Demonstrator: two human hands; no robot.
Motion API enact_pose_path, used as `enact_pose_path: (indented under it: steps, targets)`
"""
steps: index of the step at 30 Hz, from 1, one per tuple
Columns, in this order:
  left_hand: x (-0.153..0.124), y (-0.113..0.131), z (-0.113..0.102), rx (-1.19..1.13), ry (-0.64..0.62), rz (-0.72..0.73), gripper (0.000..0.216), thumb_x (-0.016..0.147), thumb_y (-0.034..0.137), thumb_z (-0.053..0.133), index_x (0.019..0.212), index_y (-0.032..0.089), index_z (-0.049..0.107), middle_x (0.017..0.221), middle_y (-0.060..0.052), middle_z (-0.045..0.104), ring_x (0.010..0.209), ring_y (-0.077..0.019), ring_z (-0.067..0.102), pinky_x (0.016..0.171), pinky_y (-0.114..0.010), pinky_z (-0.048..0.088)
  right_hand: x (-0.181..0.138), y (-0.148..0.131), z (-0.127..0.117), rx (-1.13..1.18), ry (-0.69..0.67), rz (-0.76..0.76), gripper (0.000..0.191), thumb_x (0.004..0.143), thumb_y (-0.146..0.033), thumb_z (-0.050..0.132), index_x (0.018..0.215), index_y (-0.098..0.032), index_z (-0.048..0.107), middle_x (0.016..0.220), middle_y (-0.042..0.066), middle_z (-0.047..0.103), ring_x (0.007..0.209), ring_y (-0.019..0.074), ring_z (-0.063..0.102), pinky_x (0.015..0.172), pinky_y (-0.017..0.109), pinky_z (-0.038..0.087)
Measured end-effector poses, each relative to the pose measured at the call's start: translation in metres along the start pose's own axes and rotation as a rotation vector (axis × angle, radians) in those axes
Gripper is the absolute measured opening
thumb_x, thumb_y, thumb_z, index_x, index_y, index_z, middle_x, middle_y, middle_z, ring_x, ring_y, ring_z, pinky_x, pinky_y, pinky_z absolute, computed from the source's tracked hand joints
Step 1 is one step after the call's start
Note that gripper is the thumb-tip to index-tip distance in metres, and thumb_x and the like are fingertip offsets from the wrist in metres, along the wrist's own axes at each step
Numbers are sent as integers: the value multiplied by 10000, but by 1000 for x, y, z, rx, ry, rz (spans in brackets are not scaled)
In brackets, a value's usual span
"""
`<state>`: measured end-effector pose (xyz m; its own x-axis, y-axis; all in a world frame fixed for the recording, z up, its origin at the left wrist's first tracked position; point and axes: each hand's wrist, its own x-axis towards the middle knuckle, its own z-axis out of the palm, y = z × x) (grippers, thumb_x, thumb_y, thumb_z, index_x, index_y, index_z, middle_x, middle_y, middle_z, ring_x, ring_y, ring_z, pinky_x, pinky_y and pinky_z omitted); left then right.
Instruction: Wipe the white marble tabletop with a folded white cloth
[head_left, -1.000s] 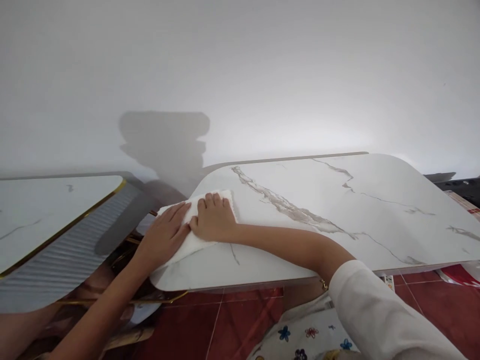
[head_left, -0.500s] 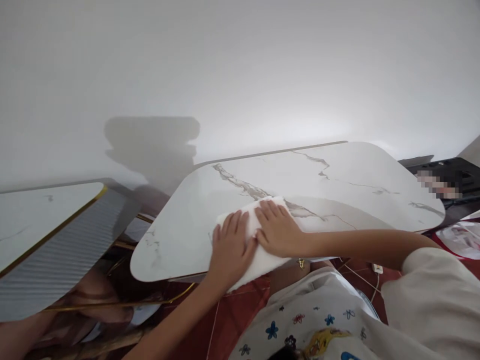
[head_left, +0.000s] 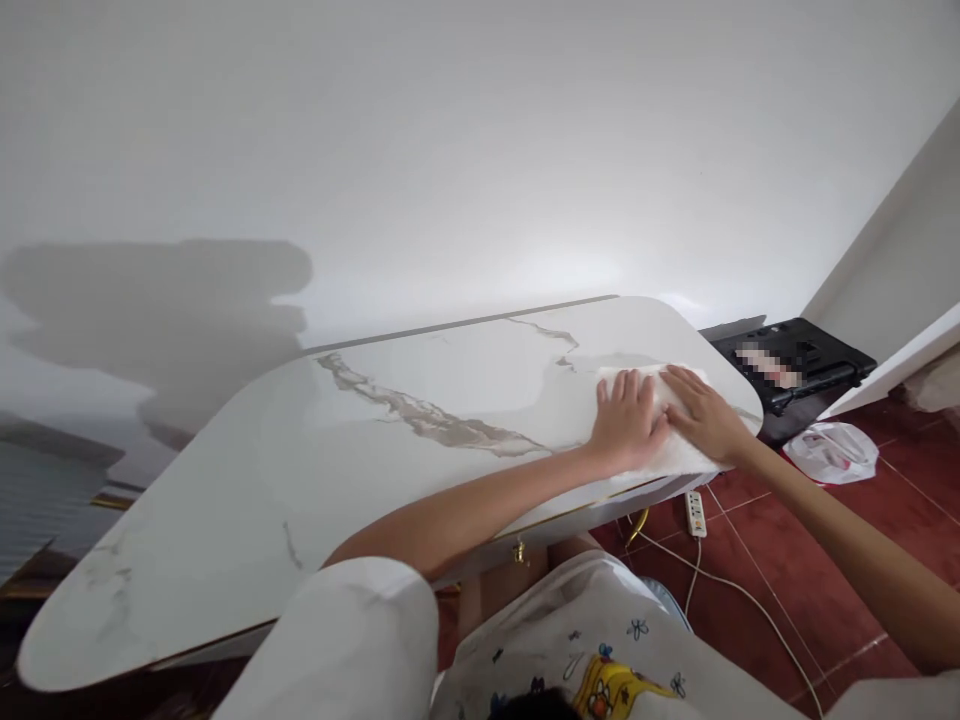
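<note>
A white cloth [head_left: 679, 455] lies on the right end of a white marble-patterned table [head_left: 360, 480], close to its rounded corner. My left hand [head_left: 626, 422] rests flat on the cloth's left part, fingers stretched out and pointing away from me. Beside it, my right hand [head_left: 705, 415] presses flat on the cloth's right part, fingers extended toward the left hand. The two hands nearly touch. Neither hand grips the cloth; both lie open on top of it.
A white wall stands behind the table. On the red tiled floor to the right lie a white power strip [head_left: 695, 512] with its cable [head_left: 742, 592], a white plastic bag [head_left: 831, 452], a black device [head_left: 795, 365] and a leaning white board [head_left: 892, 375].
Both hands have slid the cloth across the tabletop from its left end through the middle to the right end. The view has turned right with them, and the second table has left the frame.
</note>
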<state>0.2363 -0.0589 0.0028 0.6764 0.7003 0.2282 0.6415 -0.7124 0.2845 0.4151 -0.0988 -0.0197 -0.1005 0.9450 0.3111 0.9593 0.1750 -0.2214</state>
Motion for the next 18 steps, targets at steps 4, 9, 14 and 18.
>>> enact_pose_path:
  steps: [4,9,14,18]
  targets:
    - [61,19,18,-16,7,68,524,948,365,391,1408,117,434,1506,-216,404,1431,-360,304,1167,-603,217,17,64,-6,-37,41,54,586,974,-431,359,1479,-150,457,1534,148,449,1449,288,369,1182,514,332]
    - [126,0,31,6,24,83,487,975,379,352,1390,147,459,1467,-179,451,1403,-328,333,1165,-574,231,71,102,1,-108,47,95,572,986,-376,342,1450,-70,473,1528,191,445,1443,303,372,1183,484,318]
    - [173,-46,31,33,17,27,507,985,368,332,1437,152,415,1513,-164,417,1448,-308,285,1188,-549,196,141,101,13,-105,-10,137,552,964,-278,373,1457,-41,450,1534,193,438,1448,282,359,1188,427,305]
    - [194,-86,21,60,0,-37,539,986,366,323,1467,129,381,1568,-165,356,1480,-310,244,1198,-538,180,190,85,25,-96,-14,148,525,972,-249,364,1457,-71,453,1541,162,439,1447,255,358,1178,394,309]
